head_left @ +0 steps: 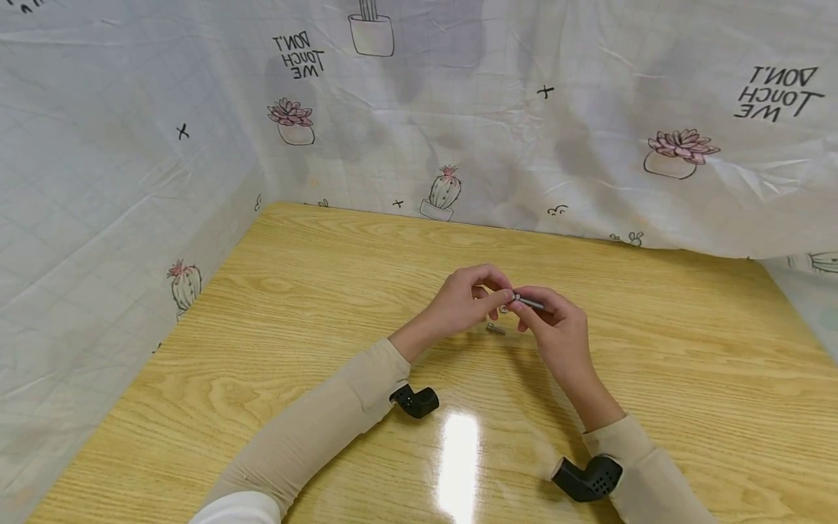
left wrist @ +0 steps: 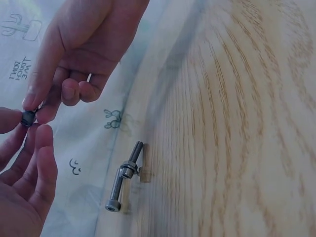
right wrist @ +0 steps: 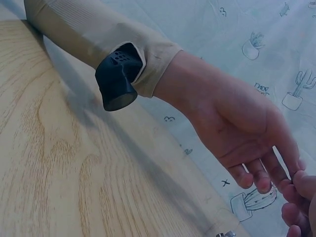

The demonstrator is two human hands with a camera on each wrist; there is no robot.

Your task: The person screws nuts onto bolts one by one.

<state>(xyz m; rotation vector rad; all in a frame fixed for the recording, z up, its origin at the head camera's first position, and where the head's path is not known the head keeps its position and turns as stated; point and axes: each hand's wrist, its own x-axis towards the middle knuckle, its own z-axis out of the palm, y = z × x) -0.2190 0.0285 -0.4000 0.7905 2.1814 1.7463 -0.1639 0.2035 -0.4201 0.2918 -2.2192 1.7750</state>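
Note:
Both hands meet over the table around a metal bolt [head_left: 532,302]. My right hand [head_left: 559,327] pinches it between thumb and fingers, the shank lying along them. At the bolt's left end, the thumb and fingers of my left hand [head_left: 468,302] grip it by a shiny piece that looks like a nut [head_left: 516,297]. In the left wrist view, a dark bolt end [left wrist: 28,118] shows between the fingertips of both hands. Below them on the table lie a bolt with a nut on it [left wrist: 130,165] and a second socket-head bolt [left wrist: 114,195], close together.
The wood-grain table [head_left: 314,291] reflects a bright light near its front. A white printed curtain [head_left: 491,131] hangs along the back and left sides. Black wrist-camera mounts [head_left: 416,402] stick out from both beige sleeves [head_left: 327,415].

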